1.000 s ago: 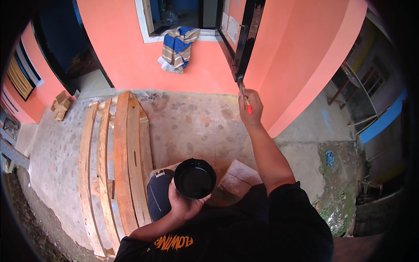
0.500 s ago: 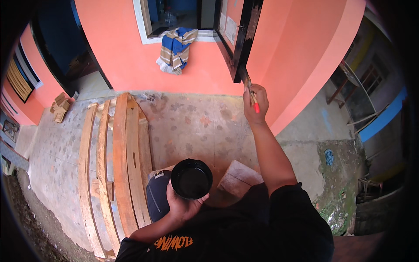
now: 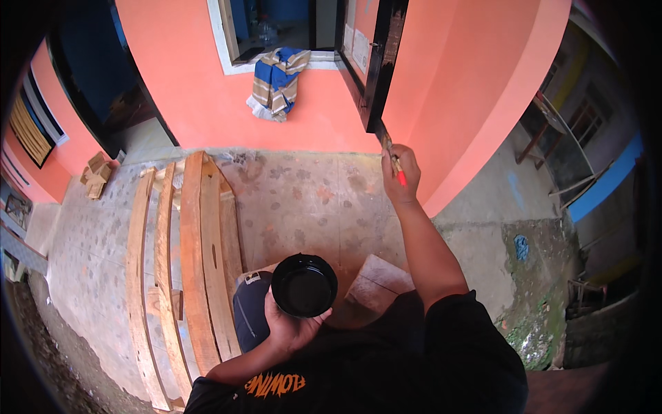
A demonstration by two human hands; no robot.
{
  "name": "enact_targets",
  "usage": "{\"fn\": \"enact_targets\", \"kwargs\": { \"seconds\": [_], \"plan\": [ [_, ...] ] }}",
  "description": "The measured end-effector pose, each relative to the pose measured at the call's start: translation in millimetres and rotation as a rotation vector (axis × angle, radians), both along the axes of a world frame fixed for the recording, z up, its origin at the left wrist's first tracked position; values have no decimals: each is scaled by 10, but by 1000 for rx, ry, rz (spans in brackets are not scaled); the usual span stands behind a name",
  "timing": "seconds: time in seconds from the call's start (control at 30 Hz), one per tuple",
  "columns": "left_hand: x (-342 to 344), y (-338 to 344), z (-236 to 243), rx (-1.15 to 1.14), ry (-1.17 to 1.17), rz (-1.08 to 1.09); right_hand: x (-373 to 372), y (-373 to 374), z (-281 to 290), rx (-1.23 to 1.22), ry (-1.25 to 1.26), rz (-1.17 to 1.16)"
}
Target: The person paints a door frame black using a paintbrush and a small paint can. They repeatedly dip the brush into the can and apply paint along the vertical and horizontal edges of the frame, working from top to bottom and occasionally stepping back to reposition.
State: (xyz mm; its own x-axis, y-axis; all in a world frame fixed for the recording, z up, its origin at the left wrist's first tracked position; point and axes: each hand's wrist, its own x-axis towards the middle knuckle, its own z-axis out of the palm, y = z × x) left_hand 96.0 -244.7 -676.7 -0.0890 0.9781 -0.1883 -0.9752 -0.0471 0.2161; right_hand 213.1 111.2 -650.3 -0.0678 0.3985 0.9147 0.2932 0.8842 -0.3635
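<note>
My left hand point(image 3: 293, 327) is wrapped round the underside of a round black tub point(image 3: 304, 285) with dark, glossy contents, held in front of my body. Out ahead, my right hand point(image 3: 401, 172) grips a paintbrush point(image 3: 398, 169) with a red-tipped handle. The brush's bristle end points up at the lower corner of an open window sash point(image 3: 376, 90) with a black frame. Whether the bristles touch the frame is hard to make out. Part of the sash's outer edge looks brownish and unevenly coated.
A striped blue and tan cloth point(image 3: 278, 81) hangs over the windowsill on the pink wall point(image 3: 186, 83). To my left stands a long wooden bench-like frame point(image 3: 200, 262). Close to my legs is a pale block point(image 3: 378, 281). A cardboard box point(image 3: 96, 174) sits by the doorway.
My right hand with the paintbrush has shifted slightly down and left, along with the window corner in view. The tub stays almost where it was in my left hand.
</note>
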Motion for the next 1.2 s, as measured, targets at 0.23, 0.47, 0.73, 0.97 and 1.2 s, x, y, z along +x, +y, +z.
{"fn": "enact_targets", "kwargs": {
  "seconds": [0.23, 0.47, 0.73, 0.97, 1.2],
  "plan": [
    [-12, -20, -15, -6, -7, -9, 56, -107, -285, -97, -38, -13],
    [15, -8, 61, -22, 9, -23, 5, 3, -56, -15, -26, 8],
    [7, -10, -7, -1, 6, -12, -20, -64, 106, -96, -83, 55],
    [-16, -18, -127, 49, -61, -54, -191, 193, 1163, 142, 60, 7],
    [1, -17, -24, 17, 7, -15, -122, 78, 593, 104, 9, -35]
  ]
}}
